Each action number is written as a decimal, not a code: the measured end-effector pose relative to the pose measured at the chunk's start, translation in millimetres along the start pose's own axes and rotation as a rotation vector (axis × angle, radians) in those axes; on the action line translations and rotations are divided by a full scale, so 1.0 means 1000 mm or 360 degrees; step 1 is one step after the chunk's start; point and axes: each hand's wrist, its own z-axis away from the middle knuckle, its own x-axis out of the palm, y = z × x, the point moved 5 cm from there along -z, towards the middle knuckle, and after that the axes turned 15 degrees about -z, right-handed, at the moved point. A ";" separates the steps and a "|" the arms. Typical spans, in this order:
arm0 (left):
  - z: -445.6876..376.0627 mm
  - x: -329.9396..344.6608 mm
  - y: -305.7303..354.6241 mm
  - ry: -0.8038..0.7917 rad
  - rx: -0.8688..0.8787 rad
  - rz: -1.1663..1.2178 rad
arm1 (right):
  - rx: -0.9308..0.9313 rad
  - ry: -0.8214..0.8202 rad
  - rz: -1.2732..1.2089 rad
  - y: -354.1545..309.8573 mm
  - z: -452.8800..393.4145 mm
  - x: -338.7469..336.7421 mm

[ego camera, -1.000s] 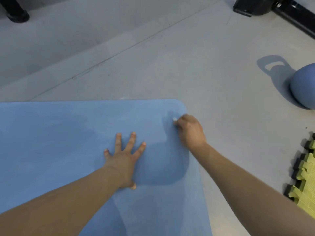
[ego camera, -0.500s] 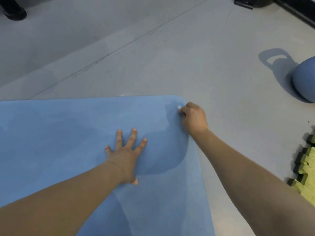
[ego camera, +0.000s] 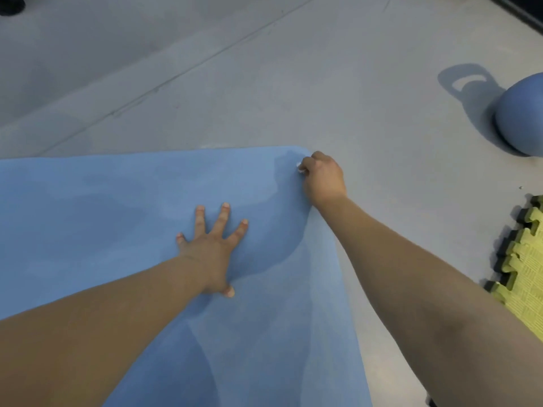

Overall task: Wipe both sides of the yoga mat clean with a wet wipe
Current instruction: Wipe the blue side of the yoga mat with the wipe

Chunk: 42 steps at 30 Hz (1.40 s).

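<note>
Since 1.0 s ago, my right hand (ego camera: 323,179) slid to the yoga mat (ego camera: 117,215)'s far right corner, fingers bunched on the wet wipe (ego camera: 299,166). Left hand (ego camera: 213,251) presses flat, fingers spread, on the floor-laid mat. No writing visible.

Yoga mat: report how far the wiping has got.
Done: darker damp patches on the yoga mat suggest much of this face is wiped. In hand: the right hand rubs the wet wipe at the far corner; the left hand presses flat. Left: the underside, since the mat lies unflipped.
</note>
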 end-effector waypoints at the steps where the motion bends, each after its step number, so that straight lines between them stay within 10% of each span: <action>1: 0.000 0.000 0.000 0.0007 0.0002 0.0006 | -0.0029 0.0033 -0.0035 -0.002 0.016 -0.001; 8: 0.002 -0.001 0.001 0.0046 -0.0016 0.0001 | -0.0429 -0.0142 -0.0191 -0.028 0.194 0.009; 16: 0.008 0.001 0.008 0.0109 -0.0039 -0.0011 | -0.0187 -0.0057 -0.0011 -0.020 0.082 0.015; 25: 0.015 0.006 0.025 0.0243 0.0111 -0.0027 | -0.0530 -0.0219 -0.0303 -0.063 0.272 0.032; 33: 0.040 0.023 0.046 0.0340 0.0307 -0.0229 | -0.0204 0.0005 -0.0136 -0.031 0.143 0.019; 42: 0.044 0.038 0.081 0.0137 0.0119 -0.0179 | -0.0276 -0.0134 -0.0294 -0.026 0.358 0.011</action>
